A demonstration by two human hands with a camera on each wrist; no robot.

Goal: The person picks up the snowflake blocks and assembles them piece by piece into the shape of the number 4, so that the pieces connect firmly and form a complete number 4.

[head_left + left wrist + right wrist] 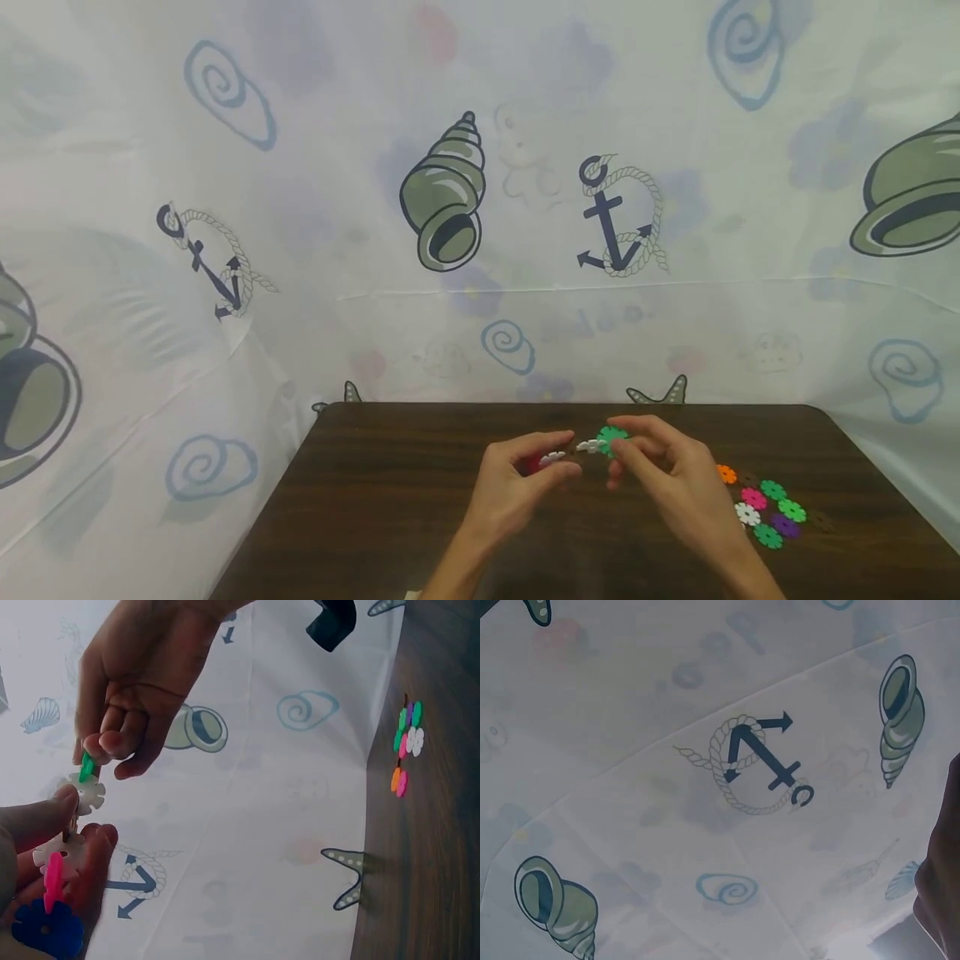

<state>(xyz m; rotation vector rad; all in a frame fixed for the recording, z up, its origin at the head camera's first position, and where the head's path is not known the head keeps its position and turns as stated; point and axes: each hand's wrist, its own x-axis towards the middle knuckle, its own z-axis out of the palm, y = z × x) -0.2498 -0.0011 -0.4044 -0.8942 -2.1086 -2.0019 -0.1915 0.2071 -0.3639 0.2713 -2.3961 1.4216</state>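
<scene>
A chain of notched, flower-shaped plastic discs is held up between both hands over the table. My left hand (506, 479) pinches the chain between thumb and fingers. In the left wrist view a blue disc (46, 931), a pink disc (52, 881) and white discs line up along it, with a brown edge between the white ones. At the other end, my right hand (675, 475) pinches a green disc (611, 435), which touches a white disc (589, 447). The fingers partly cover the pieces. The right wrist view catches only a dark edge of a hand (939, 877).
On the dark wooden table (360, 500), loose discs lie to the right of my right hand, among them an orange disc (726, 474), a purple disc (785, 525) and a white disc (747, 514). Behind hangs a printed white curtain (337, 250).
</scene>
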